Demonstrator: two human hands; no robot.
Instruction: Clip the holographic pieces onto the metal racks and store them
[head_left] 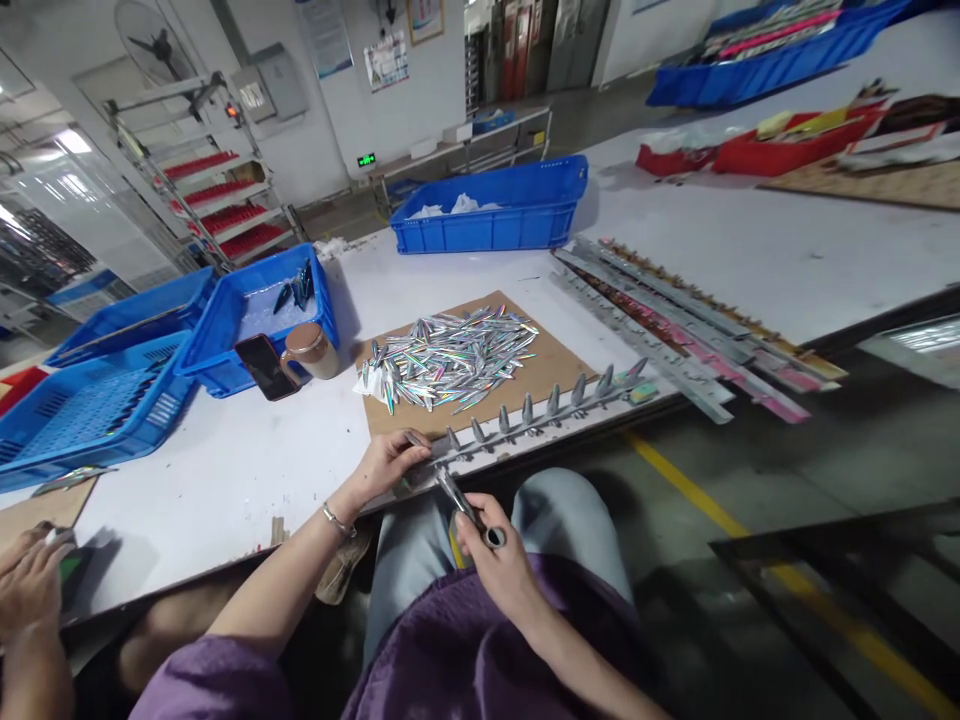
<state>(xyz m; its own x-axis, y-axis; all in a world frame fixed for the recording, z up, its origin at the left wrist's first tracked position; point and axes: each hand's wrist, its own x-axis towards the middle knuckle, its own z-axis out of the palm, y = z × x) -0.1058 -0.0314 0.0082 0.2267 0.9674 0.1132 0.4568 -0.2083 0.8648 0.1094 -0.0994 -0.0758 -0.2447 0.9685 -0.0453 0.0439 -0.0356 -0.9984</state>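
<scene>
My left hand (390, 465) is closed in a pinch on a small silver fish-shaped piece, at the left end of a long metal strip (517, 435). Along that strip several silver fish-shaped pieces (527, 408) stand upright in a row. My right hand (491, 545) grips a shiny metal hand tool (457, 495) with a round, dark-centred end; its exact kind is unclear. The tool's tip meets the strip's near edge, close to my left fingertips. Just beyond the strip, a pile of silver, iridescent fish-shaped pieces (450, 355) lies on a brown board (562, 350).
Metal strips (675, 320) lie stacked on the right. A blue bin (487, 220) stands behind the board. Leftward are a mug (319, 352), a phone (265, 366) and blue trays (150, 420). Another person's hands (34, 575) are at the far left. The table's front edge runs by my lap.
</scene>
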